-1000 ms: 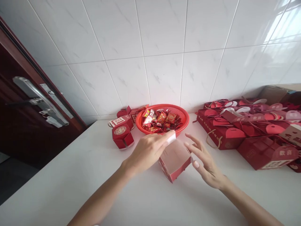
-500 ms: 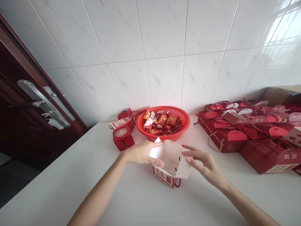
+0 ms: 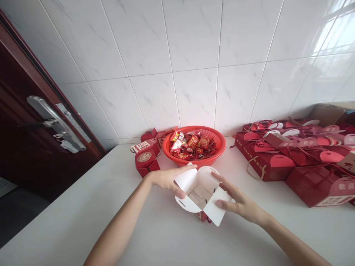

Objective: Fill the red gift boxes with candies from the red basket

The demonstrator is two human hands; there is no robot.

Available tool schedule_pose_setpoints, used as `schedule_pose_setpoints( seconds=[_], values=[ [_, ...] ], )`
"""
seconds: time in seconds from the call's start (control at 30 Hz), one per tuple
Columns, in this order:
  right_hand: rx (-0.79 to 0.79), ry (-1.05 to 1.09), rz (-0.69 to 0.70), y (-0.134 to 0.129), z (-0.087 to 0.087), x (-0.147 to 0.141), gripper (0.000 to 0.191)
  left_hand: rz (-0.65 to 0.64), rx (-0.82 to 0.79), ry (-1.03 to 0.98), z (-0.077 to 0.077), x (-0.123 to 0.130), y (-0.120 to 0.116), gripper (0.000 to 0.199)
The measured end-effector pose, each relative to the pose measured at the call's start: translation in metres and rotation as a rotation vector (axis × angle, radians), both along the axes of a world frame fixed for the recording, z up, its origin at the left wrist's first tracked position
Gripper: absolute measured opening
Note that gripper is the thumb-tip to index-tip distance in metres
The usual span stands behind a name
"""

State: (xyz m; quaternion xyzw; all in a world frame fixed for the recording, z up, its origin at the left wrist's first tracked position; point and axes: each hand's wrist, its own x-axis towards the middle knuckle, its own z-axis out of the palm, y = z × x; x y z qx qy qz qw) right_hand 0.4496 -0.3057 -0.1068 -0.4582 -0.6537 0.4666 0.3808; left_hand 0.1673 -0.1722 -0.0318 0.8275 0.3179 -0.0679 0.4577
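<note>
A small red gift box [image 3: 189, 204] with a white inside stands in front of me, its flaps folded outward and its top open. Inside I see only the bare card bottom with slots. My left hand [image 3: 168, 180] holds the box at its left side, thumb over the rim and fingers against the left flap. With the thumb on the right flap and the fingers at the far flap, my right hand [image 3: 235, 201] grips the other side. Just beyond the box sits a red plastic basket [image 3: 222, 143] full of wrapped candies [image 3: 191, 144].
Several closed red boxes [image 3: 145, 157] stand left of the basket. Rows of red gift boxes with handles [image 3: 266, 162] fill the right of the white table [image 3: 155, 229]. A tiled wall [image 3: 194, 92] rises behind, and a dark door [image 3: 36, 140] is at the left.
The box's near and far flaps have spread outward, and the right flap has tipped down. My right thumb has moved onto that flap. The view has shifted slightly.
</note>
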Motion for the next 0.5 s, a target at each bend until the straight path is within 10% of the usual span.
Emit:
schedule_pose_setpoints(
  seconds=[0.3,0.5],
  values=[
    [-0.058,0.113,0.143,0.008,0.005,0.003,0.086,-0.113,-0.056,0.034,-0.007,0.0,0.008,0.138],
    [0.178,-0.05,0.084,0.023,0.007,0.015,0.073,0.023,0.076,0.002,0.016,-0.013,-0.001,0.113]
  ],
)
